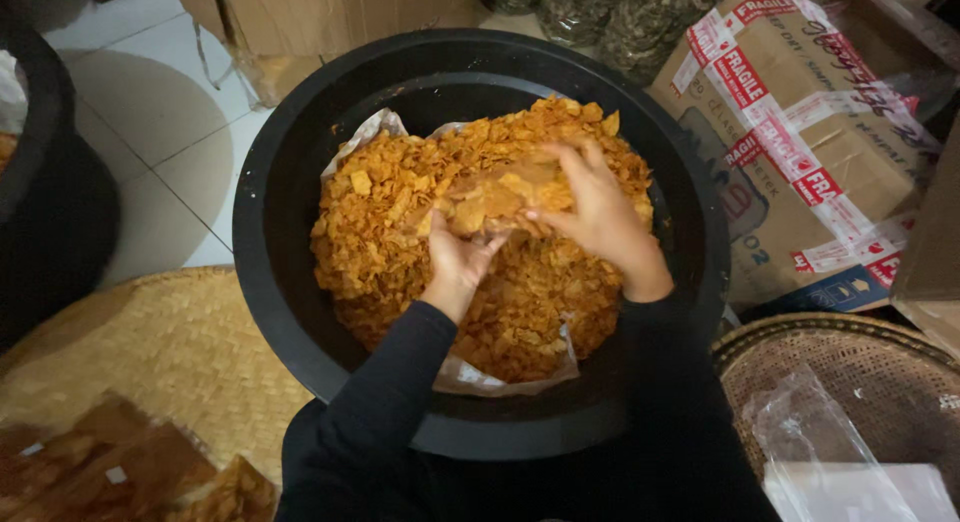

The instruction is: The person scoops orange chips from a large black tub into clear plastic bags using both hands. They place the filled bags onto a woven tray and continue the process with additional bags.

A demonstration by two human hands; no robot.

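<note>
Both hands over the tub (270, 242): the left hand (455, 262) clasps a clear bag (500, 197) open. The right hand (600, 217) cups chips (380, 232) into it, so spills drop back.

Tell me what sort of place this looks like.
Probably a small home snack-packing room or storeroom. A big black tub holds loose orange chips, taped cardboard boxes stand on the tiled floor, and filled clear bags lie on a woven tray.
</note>
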